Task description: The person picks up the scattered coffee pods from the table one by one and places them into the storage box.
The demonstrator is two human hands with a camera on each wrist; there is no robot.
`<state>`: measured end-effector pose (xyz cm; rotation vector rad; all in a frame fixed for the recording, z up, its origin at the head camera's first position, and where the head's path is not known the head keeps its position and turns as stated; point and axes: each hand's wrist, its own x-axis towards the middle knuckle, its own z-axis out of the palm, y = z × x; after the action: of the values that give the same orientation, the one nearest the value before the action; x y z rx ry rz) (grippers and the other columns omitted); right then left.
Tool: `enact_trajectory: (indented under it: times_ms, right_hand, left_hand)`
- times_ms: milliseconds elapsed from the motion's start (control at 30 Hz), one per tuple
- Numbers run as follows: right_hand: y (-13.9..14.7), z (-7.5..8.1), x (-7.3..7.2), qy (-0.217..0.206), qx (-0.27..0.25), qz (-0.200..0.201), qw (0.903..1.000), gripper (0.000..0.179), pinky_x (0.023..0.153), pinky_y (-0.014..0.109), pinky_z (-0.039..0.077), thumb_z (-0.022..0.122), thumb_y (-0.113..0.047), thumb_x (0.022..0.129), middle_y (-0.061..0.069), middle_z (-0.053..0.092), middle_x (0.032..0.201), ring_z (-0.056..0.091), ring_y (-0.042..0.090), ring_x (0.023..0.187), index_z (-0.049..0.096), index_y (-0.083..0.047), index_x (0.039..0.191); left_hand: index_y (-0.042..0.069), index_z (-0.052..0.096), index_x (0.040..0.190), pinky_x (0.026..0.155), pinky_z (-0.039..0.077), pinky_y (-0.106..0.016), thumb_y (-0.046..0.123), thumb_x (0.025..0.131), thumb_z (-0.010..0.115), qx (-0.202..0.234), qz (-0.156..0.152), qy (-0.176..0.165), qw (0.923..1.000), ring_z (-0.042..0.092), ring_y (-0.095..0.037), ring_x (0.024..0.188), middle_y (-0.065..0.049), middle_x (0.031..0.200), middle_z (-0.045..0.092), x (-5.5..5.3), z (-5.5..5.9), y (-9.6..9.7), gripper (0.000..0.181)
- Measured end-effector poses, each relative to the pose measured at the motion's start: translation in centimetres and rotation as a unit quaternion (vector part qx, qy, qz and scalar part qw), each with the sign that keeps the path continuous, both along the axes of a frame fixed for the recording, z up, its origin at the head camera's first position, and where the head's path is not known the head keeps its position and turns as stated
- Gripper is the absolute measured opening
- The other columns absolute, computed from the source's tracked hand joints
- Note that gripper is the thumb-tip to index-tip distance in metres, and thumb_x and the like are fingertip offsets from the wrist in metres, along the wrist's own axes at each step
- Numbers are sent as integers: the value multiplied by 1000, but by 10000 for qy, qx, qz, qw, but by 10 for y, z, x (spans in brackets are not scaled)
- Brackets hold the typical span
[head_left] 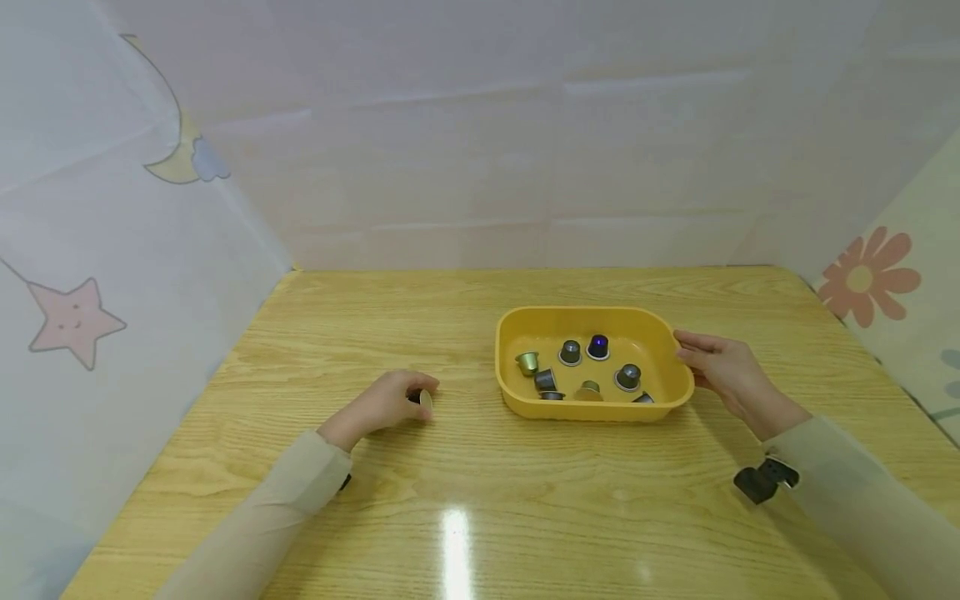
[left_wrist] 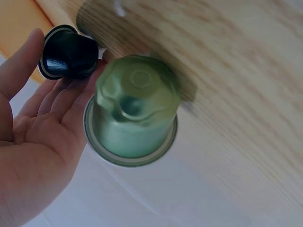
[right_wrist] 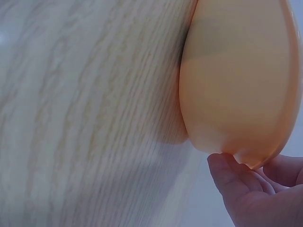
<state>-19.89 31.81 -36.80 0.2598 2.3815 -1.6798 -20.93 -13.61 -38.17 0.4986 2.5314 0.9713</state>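
Observation:
My left hand (head_left: pixel 386 398) pinches a dark coffee capsule (left_wrist: pixel 71 53) between thumb and fingers, close over the wooden table left of the yellow basin. In the left wrist view a green coffee capsule (left_wrist: pixel 135 109) with a pale rim appears large beside the fingers; the hand and sleeve hide it from the head view. My right hand (head_left: pixel 727 371) grips the right end of the yellow basin (head_left: pixel 498 367), thumb at the rim and fingers against the outer wall. Inside the basin lie several capsules, among them a gold-green one (head_left: pixel 528 362) and a dark purple one (head_left: pixel 598 347).
The wooden table (head_left: pixel 525 500) runs back to a pale fabric wall (head_left: pixel 450 167). Printed side panels stand at left and right. A black wrist device (head_left: pixel 765 479) sits at the right cuff.

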Motion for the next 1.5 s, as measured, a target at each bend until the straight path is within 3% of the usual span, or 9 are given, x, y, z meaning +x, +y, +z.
enact_trajectory:
  times_ms: [167, 333, 533, 900, 1033, 1500]
  right_hand:
    - [0, 0, 0, 4, 2, -9, 10000, 55, 80, 21, 54, 44, -17, 105, 30, 24, 151, 55, -13, 83, 22, 1, 152]
    - [0, 0, 0, -26, 11, -9, 10000, 55, 80, 21, 54, 44, -18, 105, 30, 24, 152, 55, -13, 82, 21, 0, 152]
    - [0, 0, -1, -33, 31, -41, 10000, 55, 80, 21, 54, 44, -18, 105, 29, 25, 151, 55, -13, 82, 22, 0, 152]
    - [-1, 1, 0, -36, 17, -47, 10000, 55, 80, 21, 54, 44, -18, 105, 29, 25, 152, 54, -14, 82, 22, 0, 152]
    - [-1, 1, 0, -30, 13, -37, 10000, 54, 80, 21, 54, 43, -18, 105, 29, 25, 152, 54, -14, 82, 22, 0, 152]
    - [0, 0, -1, -23, 104, -37, 9999, 54, 81, 22, 54, 44, -19, 105, 29, 27, 151, 54, -12, 84, 23, 0, 152]
  left_hand:
    - [-3, 55, 134, 106, 38, -49, 7, 90, 70, 143, 163, -157, 9996, 47, -37, 128, -18, 134, 57, -3, 2, 1, 48]
    - [-4, 53, 136, 106, 39, -48, 8, 92, 68, 603, 256, -344, 9973, 46, -35, 130, -17, 135, 55, -4, 5, 4, 48]
    - [-6, 51, 137, 103, 43, -44, 7, 93, 67, 1174, 399, -459, 9912, 49, -33, 128, -20, 136, 54, -2, 11, 12, 49]
    - [-4, 52, 137, 101, 45, -40, 8, 92, 68, 1699, 672, -570, 9815, 52, -29, 126, -16, 137, 54, -2, 22, 27, 49]
    - [-3, 52, 137, 97, 48, -37, 7, 92, 67, 1797, 681, -707, 9788, 54, -27, 123, -18, 136, 55, -2, 26, 33, 49]
    - [-4, 53, 135, 93, 51, -32, 4, 92, 67, 1941, 462, -700, 9774, 55, -27, 121, -20, 135, 55, -6, 38, 58, 47]
